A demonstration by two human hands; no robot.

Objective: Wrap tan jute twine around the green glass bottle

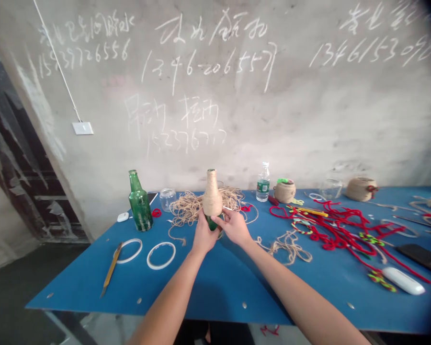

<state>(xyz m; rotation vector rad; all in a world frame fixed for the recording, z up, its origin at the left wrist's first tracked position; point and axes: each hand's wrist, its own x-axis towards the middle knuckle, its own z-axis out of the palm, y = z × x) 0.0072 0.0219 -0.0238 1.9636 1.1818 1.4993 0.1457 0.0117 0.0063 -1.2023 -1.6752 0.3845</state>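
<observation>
Blue steel worktable (136, 292), scrawled concrete wall (237, 120) behind. Twine-wrapped green glass bottle (212, 199): mid-table, long axis upright, neck up. Left hand (204, 236): curled round lower body. Right hand (235, 227): closed on same, equally near.

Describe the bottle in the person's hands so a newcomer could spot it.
On the blue table, near the middle, the left hand and right hand meet around a bottle. Tan twine wraps its neck and shoulder, with green glass showing below, unlike the bare green bottle to its left.
</observation>
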